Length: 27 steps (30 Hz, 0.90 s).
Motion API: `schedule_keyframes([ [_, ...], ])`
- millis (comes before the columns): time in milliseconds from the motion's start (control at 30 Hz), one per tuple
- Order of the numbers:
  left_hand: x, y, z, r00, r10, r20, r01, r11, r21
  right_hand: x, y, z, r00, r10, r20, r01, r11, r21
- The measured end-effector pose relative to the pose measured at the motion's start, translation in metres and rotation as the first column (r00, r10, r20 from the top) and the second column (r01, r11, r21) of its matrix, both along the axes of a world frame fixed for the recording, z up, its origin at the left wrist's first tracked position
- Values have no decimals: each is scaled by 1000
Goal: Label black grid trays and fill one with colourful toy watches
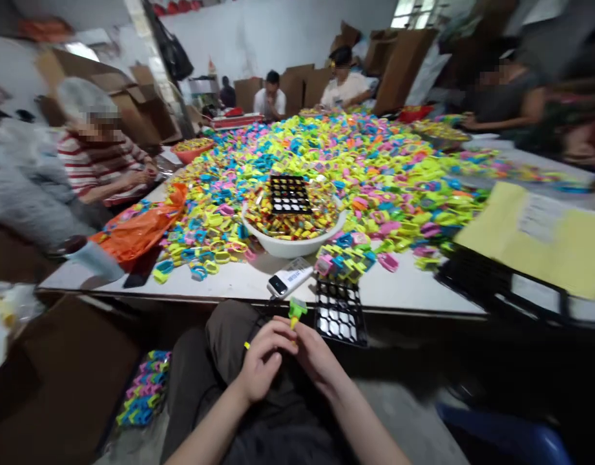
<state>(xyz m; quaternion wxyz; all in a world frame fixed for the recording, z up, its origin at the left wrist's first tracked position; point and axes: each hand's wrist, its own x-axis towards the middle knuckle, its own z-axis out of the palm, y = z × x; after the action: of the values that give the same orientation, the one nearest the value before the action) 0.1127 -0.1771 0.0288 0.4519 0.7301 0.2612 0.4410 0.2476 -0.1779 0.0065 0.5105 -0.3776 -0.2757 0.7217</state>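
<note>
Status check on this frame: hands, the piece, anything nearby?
Left hand and right hand together pinch small green piece over lap. Black grid tray overhangs table edge just ahead.

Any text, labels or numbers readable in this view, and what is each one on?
None can be read.
Yellow sheet: a white label with print, too blurred.
White device at the table edge: dark marks, too small.
Cardboard boxes: no readable print.
</note>
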Motion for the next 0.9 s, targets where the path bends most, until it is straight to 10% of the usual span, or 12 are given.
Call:
schedule_keyframes([
  [233,6,41,-48,953,167,-252,-191,979,-75,52,-4,-6,824,-453,340,401,891,214],
  [333,28,51,-69,886,4,-463,-163,939,-304,95,-3,-19,639,-647,417,572,761,305],
  [433,54,54,-83,854,-218,-472,-139,779,-612,139,7,-32,459,-709,535,607,690,394],
  [567,75,58,-92,897,-297,-329,-85,613,-786,178,33,-46,360,-651,668,527,733,430],
  [900,67,53,-96,908,-290,-301,-66,612,-788,191,69,-68,327,-523,787,289,848,443],
])
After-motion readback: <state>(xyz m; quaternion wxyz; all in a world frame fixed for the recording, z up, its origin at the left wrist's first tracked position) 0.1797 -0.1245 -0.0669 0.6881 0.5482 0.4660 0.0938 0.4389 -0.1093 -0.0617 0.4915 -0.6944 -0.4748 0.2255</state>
